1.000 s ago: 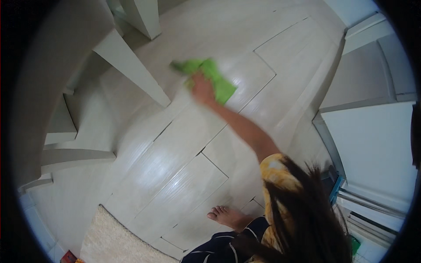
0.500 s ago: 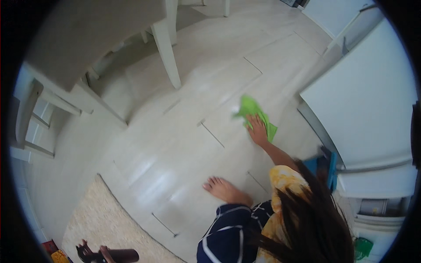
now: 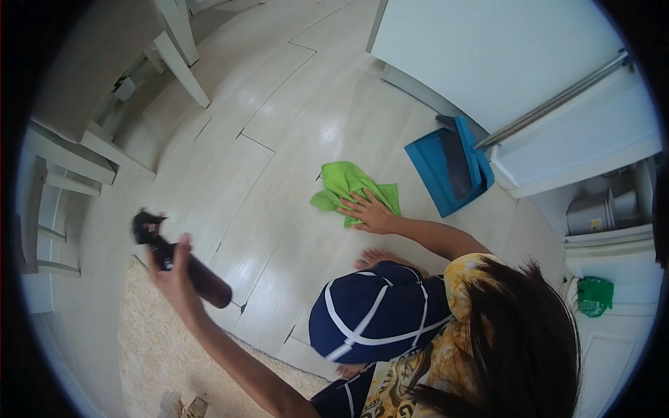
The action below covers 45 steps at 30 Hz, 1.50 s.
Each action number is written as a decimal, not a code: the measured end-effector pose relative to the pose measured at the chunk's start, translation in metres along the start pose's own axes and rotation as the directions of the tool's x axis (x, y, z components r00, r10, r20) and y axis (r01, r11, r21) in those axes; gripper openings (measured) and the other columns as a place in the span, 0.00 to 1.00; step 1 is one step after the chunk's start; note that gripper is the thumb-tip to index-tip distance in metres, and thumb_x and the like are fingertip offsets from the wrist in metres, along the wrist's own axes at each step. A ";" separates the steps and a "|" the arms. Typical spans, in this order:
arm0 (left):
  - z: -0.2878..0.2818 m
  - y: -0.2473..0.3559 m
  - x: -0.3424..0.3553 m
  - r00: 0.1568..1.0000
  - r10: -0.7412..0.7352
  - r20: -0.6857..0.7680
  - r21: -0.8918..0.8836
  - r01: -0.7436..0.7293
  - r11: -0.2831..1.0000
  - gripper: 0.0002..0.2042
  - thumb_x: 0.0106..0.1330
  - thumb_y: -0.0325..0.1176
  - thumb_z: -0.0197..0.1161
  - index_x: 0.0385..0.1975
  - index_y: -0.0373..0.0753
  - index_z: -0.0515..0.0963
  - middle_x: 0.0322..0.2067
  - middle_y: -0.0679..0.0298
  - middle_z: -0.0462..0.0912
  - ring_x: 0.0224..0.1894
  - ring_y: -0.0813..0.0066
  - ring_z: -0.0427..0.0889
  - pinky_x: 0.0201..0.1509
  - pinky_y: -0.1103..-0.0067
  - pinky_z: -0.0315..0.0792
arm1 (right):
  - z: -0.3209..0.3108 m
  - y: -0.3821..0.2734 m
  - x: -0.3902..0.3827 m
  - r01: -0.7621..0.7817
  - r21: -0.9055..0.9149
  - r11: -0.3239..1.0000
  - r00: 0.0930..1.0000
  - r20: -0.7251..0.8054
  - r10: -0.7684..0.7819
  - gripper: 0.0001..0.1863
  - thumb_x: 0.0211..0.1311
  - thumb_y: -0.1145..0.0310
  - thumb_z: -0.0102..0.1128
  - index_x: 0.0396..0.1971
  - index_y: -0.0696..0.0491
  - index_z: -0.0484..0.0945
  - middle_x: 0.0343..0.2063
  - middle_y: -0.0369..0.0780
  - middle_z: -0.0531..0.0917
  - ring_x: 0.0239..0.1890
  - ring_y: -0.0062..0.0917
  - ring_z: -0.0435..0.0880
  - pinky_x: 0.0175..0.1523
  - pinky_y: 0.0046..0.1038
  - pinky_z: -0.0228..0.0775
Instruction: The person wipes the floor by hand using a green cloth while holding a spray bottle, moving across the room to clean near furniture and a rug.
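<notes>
The green cloth (image 3: 337,182) lies rumpled on the pale floor in the middle of the head view. My right hand (image 3: 373,214) rests on it, fingers spread and flat. On the left, my left hand (image 3: 173,272) grips a dark spray bottle (image 3: 208,282) with a black trigger top, raised near the edge of the rug. My bent knee in navy, white-striped trousers (image 3: 359,306) is below the cloth, with my bare toes (image 3: 373,255) showing behind it. A blue dustpan (image 3: 425,167) stands just beyond my right hand, beside the white cabinet.
Chair legs (image 3: 181,70) and furniture stand at upper left. A white cabinet (image 3: 488,56) with a long metal bar runs along the right, above a shelf holding grey containers (image 3: 592,212). A green bundle (image 3: 594,296) is at lower right. A cream rug (image 3: 146,334) covers the lower left floor.
My right hand and the cloth have drawn closer to me. My left hand has risen into view with the bottle. The view has turned, bringing the whole dustpan in, and my knee is more bent.
</notes>
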State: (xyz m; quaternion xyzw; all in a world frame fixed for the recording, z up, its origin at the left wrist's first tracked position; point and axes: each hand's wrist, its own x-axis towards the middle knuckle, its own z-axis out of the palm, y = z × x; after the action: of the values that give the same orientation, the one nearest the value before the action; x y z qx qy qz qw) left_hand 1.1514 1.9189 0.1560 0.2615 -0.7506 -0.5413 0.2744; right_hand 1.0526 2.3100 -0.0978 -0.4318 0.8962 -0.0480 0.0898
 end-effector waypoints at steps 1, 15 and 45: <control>0.006 0.003 -0.005 0.998 0.002 0.064 0.010 -0.003 1.000 0.28 0.51 0.34 0.69 0.53 0.37 0.70 0.30 0.66 0.76 0.28 0.80 0.74 0.38 0.83 0.68 | -0.006 -0.006 0.010 0.058 -0.002 0.998 0.998 0.001 -0.058 0.33 0.61 0.42 0.41 0.66 0.35 0.50 0.68 0.35 0.48 0.69 0.41 0.43 0.67 0.53 0.33; 0.198 -0.093 -0.110 0.722 -0.512 0.465 0.422 0.328 0.845 0.40 0.42 0.29 0.73 0.60 0.45 0.63 0.37 0.57 0.79 0.33 0.77 0.75 0.37 0.81 0.71 | -0.012 0.309 0.118 -0.640 -0.078 0.764 0.718 -0.413 0.560 0.33 0.58 0.37 0.42 0.64 0.29 0.54 0.67 0.34 0.52 0.68 0.41 0.46 0.64 0.59 0.33; -0.021 -0.034 -0.263 0.510 -0.170 -0.843 0.188 0.576 0.795 0.32 0.56 0.29 0.64 0.62 0.38 0.58 0.56 0.63 0.70 0.33 0.77 0.74 0.39 0.81 0.70 | -0.009 0.267 0.101 -0.381 -0.021 0.924 0.802 -0.504 0.319 0.23 0.61 0.58 0.53 0.54 0.51 0.70 0.50 0.48 0.74 0.55 0.41 0.68 0.59 0.41 0.56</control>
State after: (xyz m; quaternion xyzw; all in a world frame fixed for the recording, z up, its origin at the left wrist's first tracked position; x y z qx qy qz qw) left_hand 1.3567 2.0765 0.0957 0.6885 -0.5738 -0.2267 0.3813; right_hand 0.7842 2.3971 -0.1445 -0.2366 0.9546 -0.0841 -0.1602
